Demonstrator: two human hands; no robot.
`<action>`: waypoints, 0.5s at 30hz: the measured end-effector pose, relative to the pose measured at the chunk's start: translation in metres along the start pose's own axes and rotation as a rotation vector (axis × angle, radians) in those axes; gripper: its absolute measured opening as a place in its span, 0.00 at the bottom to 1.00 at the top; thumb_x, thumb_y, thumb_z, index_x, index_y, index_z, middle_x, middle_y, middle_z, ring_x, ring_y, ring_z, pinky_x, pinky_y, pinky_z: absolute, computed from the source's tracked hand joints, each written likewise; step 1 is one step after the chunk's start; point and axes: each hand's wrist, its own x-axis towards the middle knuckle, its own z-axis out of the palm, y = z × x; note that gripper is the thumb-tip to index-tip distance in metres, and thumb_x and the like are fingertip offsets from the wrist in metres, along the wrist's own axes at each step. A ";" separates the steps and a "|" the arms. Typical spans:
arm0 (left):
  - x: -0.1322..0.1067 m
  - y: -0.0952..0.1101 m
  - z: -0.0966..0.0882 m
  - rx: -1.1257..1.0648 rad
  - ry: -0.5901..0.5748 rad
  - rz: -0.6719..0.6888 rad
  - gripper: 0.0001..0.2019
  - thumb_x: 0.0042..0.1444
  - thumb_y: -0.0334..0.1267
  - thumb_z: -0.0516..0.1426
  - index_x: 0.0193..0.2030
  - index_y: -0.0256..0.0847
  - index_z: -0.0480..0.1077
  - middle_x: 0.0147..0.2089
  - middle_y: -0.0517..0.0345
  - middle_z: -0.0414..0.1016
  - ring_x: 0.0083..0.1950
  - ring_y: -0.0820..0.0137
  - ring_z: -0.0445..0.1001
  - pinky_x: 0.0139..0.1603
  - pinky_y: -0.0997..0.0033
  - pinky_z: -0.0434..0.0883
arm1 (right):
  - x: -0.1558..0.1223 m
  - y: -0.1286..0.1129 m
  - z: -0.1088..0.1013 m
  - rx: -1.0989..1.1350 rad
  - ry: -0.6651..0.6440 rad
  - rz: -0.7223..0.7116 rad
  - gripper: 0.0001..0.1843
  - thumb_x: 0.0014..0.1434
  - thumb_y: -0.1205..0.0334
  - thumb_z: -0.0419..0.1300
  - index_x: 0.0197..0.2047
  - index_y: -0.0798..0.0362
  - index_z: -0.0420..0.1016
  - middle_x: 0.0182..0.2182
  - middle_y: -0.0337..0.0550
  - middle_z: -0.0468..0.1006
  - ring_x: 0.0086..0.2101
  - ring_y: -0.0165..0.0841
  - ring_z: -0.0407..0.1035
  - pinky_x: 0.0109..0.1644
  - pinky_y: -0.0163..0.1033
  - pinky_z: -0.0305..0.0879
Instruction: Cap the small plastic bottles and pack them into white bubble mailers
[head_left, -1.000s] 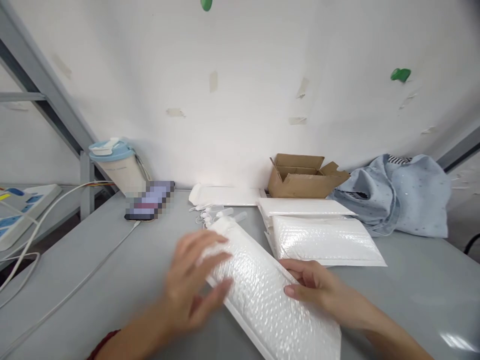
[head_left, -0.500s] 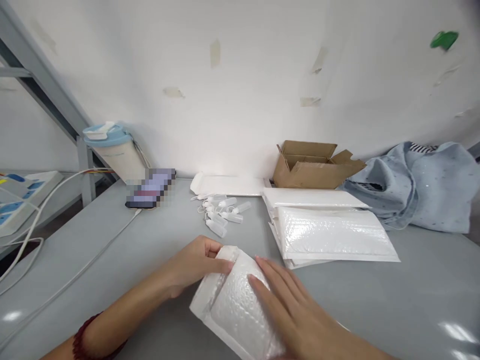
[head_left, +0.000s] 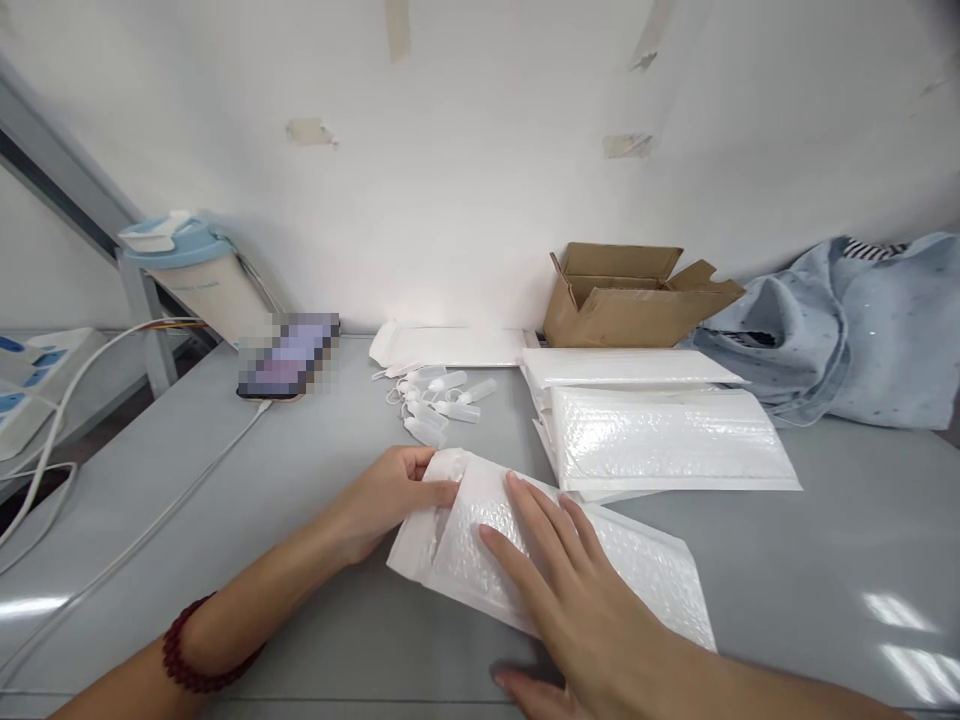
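A white bubble mailer (head_left: 645,570) lies flat on the grey table (head_left: 300,500) in front of me. My left hand (head_left: 390,495) pinches the folded flap at its left end. My right hand (head_left: 570,590) rests palm down on the mailer's middle, fingers spread. A stack of more white bubble mailers (head_left: 667,445) sits just beyond to the right. Several small clear plastic bottles (head_left: 435,400) lie in a cluster behind my left hand.
An open cardboard box (head_left: 630,298) stands against the wall. Light blue clothing (head_left: 847,320) is heaped at the right. A phone (head_left: 285,360) on a cable and a blue-lidded container (head_left: 199,280) sit at the left. A flat white envelope (head_left: 450,347) lies by the wall.
The mailer was swung round and laid flat nearer to me. My left hand moved to its left end and took the flap. My right hand moved on top. The camera tilted down.
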 end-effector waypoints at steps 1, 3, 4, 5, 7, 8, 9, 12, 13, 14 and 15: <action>-0.001 0.000 0.001 0.016 -0.033 -0.004 0.11 0.45 0.35 0.63 0.37 0.38 0.73 0.32 0.60 0.77 0.32 0.69 0.74 0.32 0.74 0.69 | 0.001 0.000 -0.002 0.027 -0.016 0.017 0.48 0.48 0.58 0.62 0.66 0.60 0.43 0.64 0.74 0.42 0.63 0.64 0.36 0.55 0.72 0.50; -0.005 0.001 0.005 0.073 -0.116 -0.013 0.10 0.46 0.35 0.62 0.37 0.38 0.73 0.35 0.59 0.78 0.35 0.67 0.75 0.34 0.73 0.70 | 0.003 0.000 -0.004 0.076 -0.038 0.038 0.48 0.46 0.64 0.60 0.66 0.61 0.41 0.65 0.72 0.40 0.63 0.64 0.34 0.56 0.71 0.49; -0.007 0.001 0.008 0.103 -0.149 -0.013 0.09 0.46 0.35 0.62 0.37 0.38 0.73 0.36 0.59 0.78 0.37 0.66 0.75 0.35 0.72 0.70 | 0.003 0.000 -0.004 0.095 -0.045 0.046 0.48 0.45 0.65 0.59 0.66 0.61 0.41 0.64 0.72 0.40 0.63 0.64 0.34 0.56 0.72 0.48; -0.010 0.002 0.011 0.130 -0.170 -0.014 0.10 0.46 0.35 0.61 0.37 0.38 0.73 0.36 0.59 0.78 0.38 0.65 0.75 0.36 0.72 0.70 | 0.004 0.000 -0.005 0.110 -0.048 0.054 0.49 0.43 0.66 0.58 0.66 0.61 0.41 0.64 0.72 0.40 0.62 0.65 0.36 0.55 0.72 0.47; -0.014 0.004 0.017 0.163 -0.185 -0.018 0.10 0.46 0.35 0.61 0.38 0.39 0.73 0.36 0.60 0.78 0.38 0.65 0.75 0.35 0.72 0.70 | 0.004 0.000 -0.006 0.134 -0.048 0.067 0.50 0.41 0.66 0.57 0.65 0.61 0.40 0.63 0.72 0.41 0.61 0.65 0.40 0.54 0.72 0.47; -0.015 0.005 0.019 0.176 -0.189 -0.021 0.10 0.47 0.36 0.61 0.38 0.39 0.74 0.36 0.61 0.78 0.38 0.65 0.75 0.35 0.73 0.69 | 0.005 -0.001 -0.006 0.141 -0.042 0.076 0.50 0.40 0.67 0.57 0.65 0.60 0.40 0.63 0.71 0.42 0.60 0.65 0.43 0.54 0.72 0.47; -0.016 0.005 0.021 0.193 -0.193 -0.022 0.11 0.47 0.38 0.61 0.38 0.40 0.74 0.36 0.61 0.78 0.38 0.65 0.74 0.35 0.73 0.69 | 0.005 -0.001 -0.007 0.149 -0.030 0.079 0.50 0.39 0.67 0.56 0.65 0.60 0.40 0.62 0.70 0.44 0.59 0.64 0.45 0.54 0.72 0.48; -0.014 0.004 0.022 0.238 -0.184 -0.021 0.11 0.49 0.43 0.61 0.37 0.40 0.75 0.32 0.62 0.76 0.34 0.69 0.72 0.31 0.76 0.66 | 0.007 0.000 -0.009 0.172 0.025 0.076 0.49 0.38 0.68 0.55 0.64 0.59 0.42 0.59 0.65 0.49 0.56 0.58 0.49 0.53 0.67 0.50; -0.013 0.002 0.021 0.240 -0.172 -0.021 0.12 0.49 0.45 0.61 0.35 0.38 0.75 0.30 0.62 0.74 0.32 0.70 0.71 0.30 0.76 0.66 | 0.007 0.000 -0.009 0.179 0.042 0.074 0.48 0.38 0.69 0.55 0.63 0.59 0.43 0.58 0.63 0.51 0.54 0.56 0.50 0.53 0.65 0.51; -0.011 -0.001 0.020 0.235 -0.158 -0.017 0.12 0.48 0.45 0.61 0.33 0.37 0.74 0.29 0.62 0.73 0.30 0.70 0.70 0.29 0.76 0.65 | 0.007 0.001 -0.009 0.184 0.060 0.072 0.47 0.38 0.69 0.55 0.63 0.59 0.44 0.57 0.62 0.52 0.53 0.54 0.51 0.53 0.63 0.52; -0.009 -0.003 0.019 0.229 -0.144 -0.006 0.13 0.48 0.46 0.61 0.31 0.36 0.73 0.27 0.62 0.72 0.29 0.71 0.70 0.28 0.77 0.65 | 0.007 0.001 -0.008 0.187 0.078 0.075 0.47 0.39 0.69 0.55 0.63 0.59 0.44 0.56 0.61 0.53 0.52 0.53 0.52 0.53 0.62 0.53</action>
